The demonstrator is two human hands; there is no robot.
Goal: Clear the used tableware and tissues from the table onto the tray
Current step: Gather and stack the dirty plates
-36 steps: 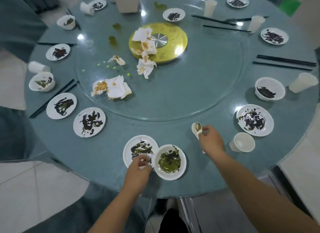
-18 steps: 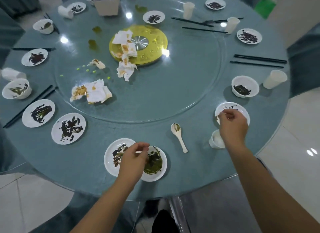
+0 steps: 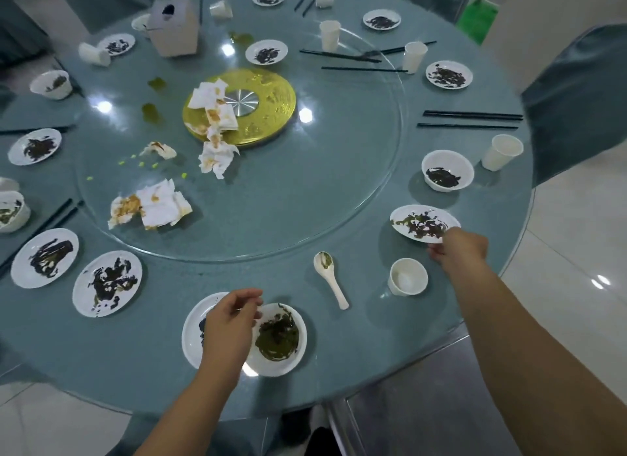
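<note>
At the near edge of the table (image 3: pixel 101 354) my left hand (image 3: pixel 230 323) hangs over the seam between the near plate (image 3: pixel 193 333) and the near bowl (image 3: pixel 280 340), which sit touching. Its fingers are loosely curled, with the thumb close to the forefinger at the bowl's rim. I cannot tell whether they pinch that rim or only hover over it.

Farther in, between my two hands, lies the spoon (image 3: pixel 330 279). Its handle points back toward the near edge and its scoop points at the turntable (image 3: pixel 305 201). Just right of it stands the cup (image 3: pixel 407 277), upright.

Past the cup, toward the right edge, my right hand (image 3: pixel 458 248) pinches the near rim of the dirty plate (image 3: pixel 424 223). The plate is tilted, and its shadow suggests it is off the surface.

The dirty plate lies right of the near pair and farther in, with the spoon and cup between. The right hand already has it. I judge the carry will run leftward and toward me, and it must pass above the cup.

No tray is in view, so I cannot say where it goes.

The tissues (image 3: pixel 152 204) lie crumpled on the left of the turntable, nearer my left hand.
</note>
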